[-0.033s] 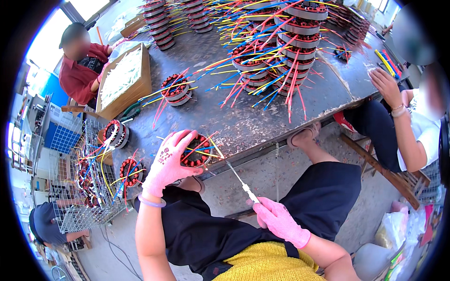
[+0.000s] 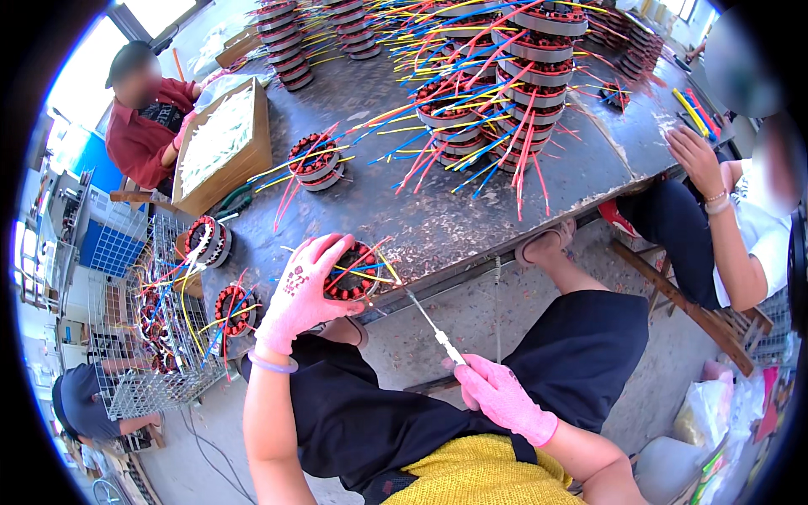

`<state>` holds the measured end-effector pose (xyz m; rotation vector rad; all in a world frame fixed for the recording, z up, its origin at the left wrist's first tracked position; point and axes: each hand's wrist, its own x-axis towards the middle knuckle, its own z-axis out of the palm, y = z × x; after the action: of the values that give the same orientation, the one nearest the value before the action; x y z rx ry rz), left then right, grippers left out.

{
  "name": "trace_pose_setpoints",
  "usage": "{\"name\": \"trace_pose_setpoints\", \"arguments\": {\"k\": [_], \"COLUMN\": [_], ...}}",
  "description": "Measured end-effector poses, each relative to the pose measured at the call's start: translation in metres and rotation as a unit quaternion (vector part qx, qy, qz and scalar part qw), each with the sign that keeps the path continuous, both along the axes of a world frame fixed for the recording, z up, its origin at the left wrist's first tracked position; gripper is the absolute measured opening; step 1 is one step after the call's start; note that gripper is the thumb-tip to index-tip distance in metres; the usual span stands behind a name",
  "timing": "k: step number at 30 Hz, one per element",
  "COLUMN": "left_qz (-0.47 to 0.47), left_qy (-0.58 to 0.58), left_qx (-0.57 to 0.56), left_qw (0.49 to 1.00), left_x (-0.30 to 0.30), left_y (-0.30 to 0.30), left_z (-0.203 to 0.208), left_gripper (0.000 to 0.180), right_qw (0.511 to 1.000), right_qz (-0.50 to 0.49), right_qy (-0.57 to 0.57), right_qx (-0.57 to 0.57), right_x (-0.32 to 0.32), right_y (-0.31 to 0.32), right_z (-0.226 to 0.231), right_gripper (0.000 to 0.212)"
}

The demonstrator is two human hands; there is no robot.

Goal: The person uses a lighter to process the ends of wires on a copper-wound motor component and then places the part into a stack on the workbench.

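Note:
My left hand (image 2: 305,290), in a pink glove, is closed around a motor stator (image 2: 367,284) at the table's near edge. The stator is a ring with red windings and red, blue and yellow leads. A yellow lead (image 2: 390,264) sticks out from its right side. My right hand (image 2: 505,401), also pink-gloved, grips a white-handled tool (image 2: 448,344) with a long thin shaft. The shaft's far end is close to the yellow lead; whether they touch I cannot tell. Left of my left hand are another wired stator (image 2: 236,310) and a stator on its side (image 2: 209,241).
On the dark table (image 2: 404,206) stand a short stator stack (image 2: 316,162) and tall stator stacks (image 2: 530,101) with leads jutting out. A carton (image 2: 223,181) of pale pieces and green-handled pliers (image 2: 236,202) lie left. Co-workers sit left and right. A wire basket (image 2: 160,391) stands at left.

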<state>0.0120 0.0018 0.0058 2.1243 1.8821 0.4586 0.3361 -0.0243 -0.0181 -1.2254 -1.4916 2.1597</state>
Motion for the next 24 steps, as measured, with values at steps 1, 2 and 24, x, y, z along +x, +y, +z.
{"name": "trace_pose_setpoints", "arguments": {"k": [1, 2, 24], "left_qz": [0.001, 0.003, 0.001], "left_qy": [0.002, 0.004, -0.005], "left_qx": [0.0, 0.0, -0.005], "left_qw": [1.0, 1.0, 1.0], "left_x": [-0.0001, -0.0002, -0.0011], "left_y": [-0.0004, -0.0009, -0.0009], "left_z": [-0.0001, -0.0002, -0.0009], "left_gripper": [0.096, 0.096, 0.095], "right_qw": [1.0, 1.0, 1.0], "right_qz": [0.004, 0.002, 0.006], "right_qy": [-0.005, -0.002, -0.007], "right_qx": [0.005, 0.001, 0.005], "right_x": [0.0, -0.0001, -0.0004], "right_y": [0.0005, -0.0001, -0.0003], "right_z": [0.0014, -0.0002, -0.001], "right_gripper": [0.034, 0.034, 0.034]}}
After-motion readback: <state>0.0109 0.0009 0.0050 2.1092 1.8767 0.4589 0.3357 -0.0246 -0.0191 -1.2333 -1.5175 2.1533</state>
